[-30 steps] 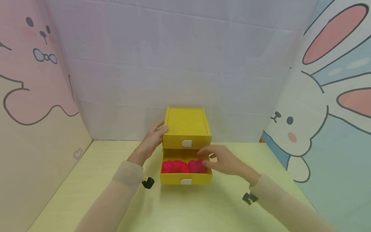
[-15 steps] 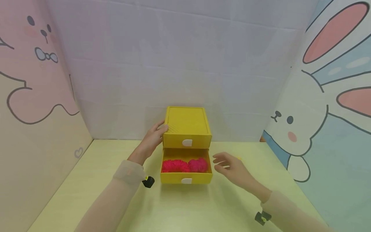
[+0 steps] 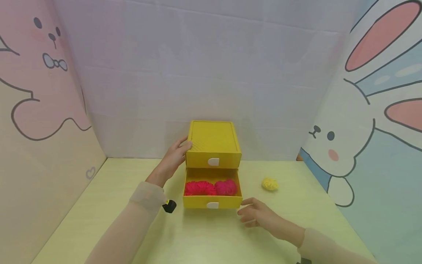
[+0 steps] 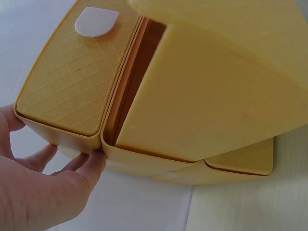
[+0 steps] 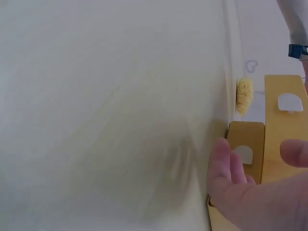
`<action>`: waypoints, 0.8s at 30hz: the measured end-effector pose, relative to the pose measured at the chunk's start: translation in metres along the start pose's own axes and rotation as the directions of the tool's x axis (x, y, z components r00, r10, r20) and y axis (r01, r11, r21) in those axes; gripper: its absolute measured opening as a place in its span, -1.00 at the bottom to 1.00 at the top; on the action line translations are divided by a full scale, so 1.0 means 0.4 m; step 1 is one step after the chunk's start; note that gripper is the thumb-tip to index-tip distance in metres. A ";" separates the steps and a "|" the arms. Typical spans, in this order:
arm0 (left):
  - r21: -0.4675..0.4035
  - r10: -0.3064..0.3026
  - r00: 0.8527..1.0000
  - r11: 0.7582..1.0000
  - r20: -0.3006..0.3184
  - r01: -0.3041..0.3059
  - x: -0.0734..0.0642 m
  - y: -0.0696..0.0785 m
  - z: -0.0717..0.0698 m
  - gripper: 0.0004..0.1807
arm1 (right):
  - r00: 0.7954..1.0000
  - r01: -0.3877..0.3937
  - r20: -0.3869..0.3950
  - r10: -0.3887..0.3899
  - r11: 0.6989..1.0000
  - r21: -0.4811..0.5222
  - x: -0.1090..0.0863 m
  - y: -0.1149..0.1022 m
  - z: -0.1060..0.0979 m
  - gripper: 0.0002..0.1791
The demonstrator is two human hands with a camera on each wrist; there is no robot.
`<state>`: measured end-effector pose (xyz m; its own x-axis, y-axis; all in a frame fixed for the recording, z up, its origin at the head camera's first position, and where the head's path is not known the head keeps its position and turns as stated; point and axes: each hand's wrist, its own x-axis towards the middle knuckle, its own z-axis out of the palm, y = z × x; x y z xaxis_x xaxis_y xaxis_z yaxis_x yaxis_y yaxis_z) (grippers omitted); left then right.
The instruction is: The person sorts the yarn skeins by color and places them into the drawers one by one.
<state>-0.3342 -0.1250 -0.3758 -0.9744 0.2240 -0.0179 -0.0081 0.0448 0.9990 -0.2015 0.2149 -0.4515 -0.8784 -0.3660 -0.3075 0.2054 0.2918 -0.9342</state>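
Note:
A yellow drawer cabinet (image 3: 213,137) stands near the back wall, its upper drawer closed. Beneath, a yellow drawer (image 3: 197,202) is pulled out; red yarn (image 3: 199,188) and magenta yarn (image 3: 226,187) lie in it side by side. My left hand (image 3: 169,165) rests against the cabinet's upper left side; in the left wrist view several bent fingertips touch its side and one reaches the top edge. My right hand (image 3: 257,213) hovers right of the drawer's front corner with loosely curled fingers and holds nothing. A small yellow yarn bundle (image 3: 270,184) lies on the table further right.
Below the pulled-out drawer, another drawer (image 4: 240,158) is closed, seen in the left wrist view. The pale yellow table (image 3: 204,238) meets a white back wall (image 3: 211,73). Side walls printed with a bear (image 3: 49,91) and a rabbit (image 3: 343,146) border it.
My right hand has withdrawn from over the drawer, first rightward, then down toward the near side, uncovering the yellow yarn bundle. The left hand, drawer and yarn inside look unmoved.

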 end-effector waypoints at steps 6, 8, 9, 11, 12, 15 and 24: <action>-0.013 0.001 1.000 1.000 0.001 -0.001 0.002 -0.001 0.000 -0.25 | 0.979 -0.123 0.179 0.094 0.980 0.156 -0.014 -0.004 0.043 -0.37; -0.015 -0.001 1.000 1.000 0.000 0.001 0.001 -0.002 0.000 -0.24 | 0.972 -0.135 0.215 0.093 0.973 0.190 -0.012 -0.001 0.060 -0.36; -0.014 -0.002 1.000 1.000 0.000 0.002 0.002 -0.003 0.000 -0.24 | 0.969 -0.143 0.229 0.094 0.969 0.204 -0.010 0.001 0.069 -0.34; -0.013 -0.002 1.000 1.000 -0.005 0.002 0.002 -0.004 0.000 -0.24 | 0.960 -0.146 0.268 0.080 0.961 0.236 -0.004 0.004 0.088 -0.29; -0.013 -0.002 1.000 1.000 -0.007 0.002 0.003 -0.004 0.000 -0.24 | 0.954 -0.150 0.292 0.072 0.956 0.252 -0.001 0.003 0.096 -0.26; -0.013 -0.002 1.000 1.000 -0.011 0.002 0.005 -0.006 0.002 -0.24 | 0.933 -0.165 0.356 0.049 0.938 0.304 0.011 -0.003 0.118 -0.16; -0.007 -0.001 1.000 1.000 -0.012 0.001 0.005 -0.004 0.003 -0.24 | 0.940 -0.160 0.342 -0.005 0.877 0.452 0.049 -0.030 0.170 -0.12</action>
<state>-0.3361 -0.1235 -0.3775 -0.9771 0.2118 -0.0181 -0.0102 0.0385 0.9992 -0.1918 0.1441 -0.4584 -0.6785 -0.6479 -0.3461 0.5160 -0.0851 -0.8523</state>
